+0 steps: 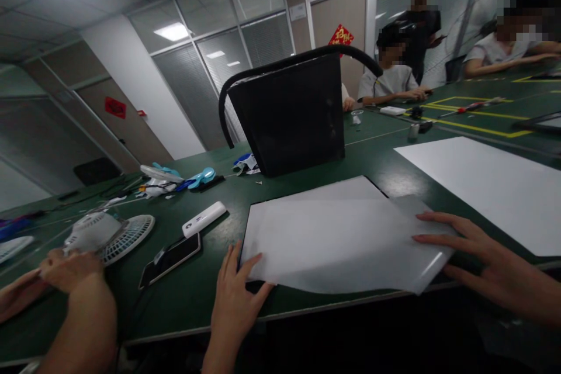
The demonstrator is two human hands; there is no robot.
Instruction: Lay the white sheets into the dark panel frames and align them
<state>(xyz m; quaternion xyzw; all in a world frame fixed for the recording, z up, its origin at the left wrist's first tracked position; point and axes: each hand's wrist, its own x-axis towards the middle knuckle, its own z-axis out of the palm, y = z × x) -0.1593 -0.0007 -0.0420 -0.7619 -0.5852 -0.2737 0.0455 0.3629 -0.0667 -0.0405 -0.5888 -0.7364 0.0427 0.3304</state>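
Observation:
A thin translucent sheet point(350, 269) lies over a white panel point(307, 222) with a dark edge, near the front of the green table. My right hand point(482, 257) pinches the sheet's right side, fingers on top and thumb underneath; that corner is lifted and curled. At the lower left corner, my left hand point(239, 292) rests with its fingers spread, touching the edge of the sheet and panel. Behind the panel stands an upright black board point(298, 117) with a black strip point(302, 58) draped over its top.
Left of me, another person's hand point(72, 269) touches a white fan point(127, 239). A phone point(170, 257) and a white stick-shaped device point(204, 219) lie between us. A large white sheet point(491, 187) is at right. Several people sit or stand across the green table point(377, 158).

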